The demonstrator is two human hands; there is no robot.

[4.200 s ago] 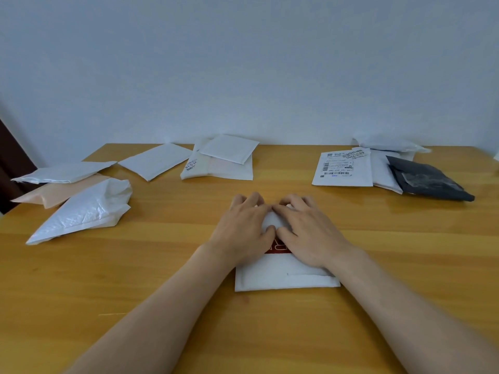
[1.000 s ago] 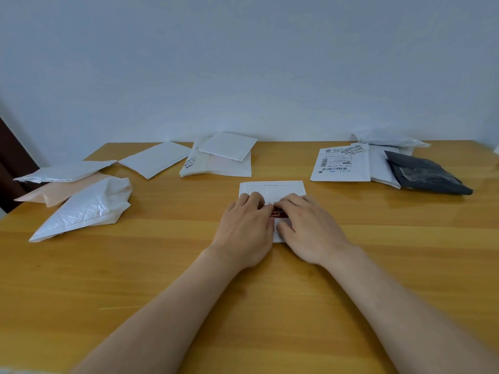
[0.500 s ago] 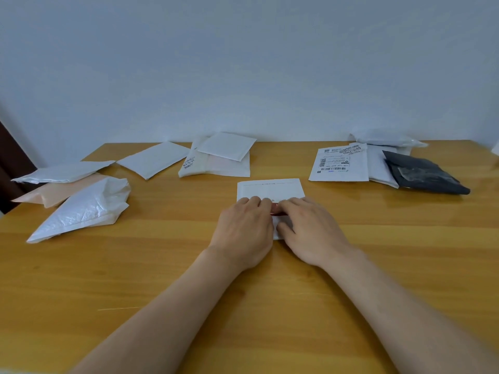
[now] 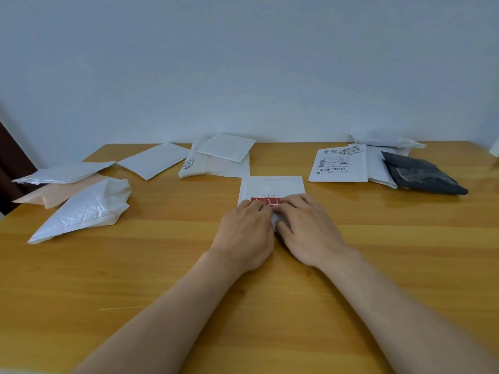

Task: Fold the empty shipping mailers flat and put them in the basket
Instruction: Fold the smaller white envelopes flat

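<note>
Bare left hand (image 4: 244,233) and right hand (image 4: 310,230); both forearms (image 4: 167,314) bare, unclothed.

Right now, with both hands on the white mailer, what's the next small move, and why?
Probably slide the left hand and right hand apart to flatten the white mailer: both press side by side on its middle, leaving its side edges unpressed.

The left grip (image 4: 244,230) and right grip (image 4: 307,228) cover the near half of the white mailer (image 4: 272,186). Print on the labelled mailer (image 4: 339,164) is too small to read.
</note>
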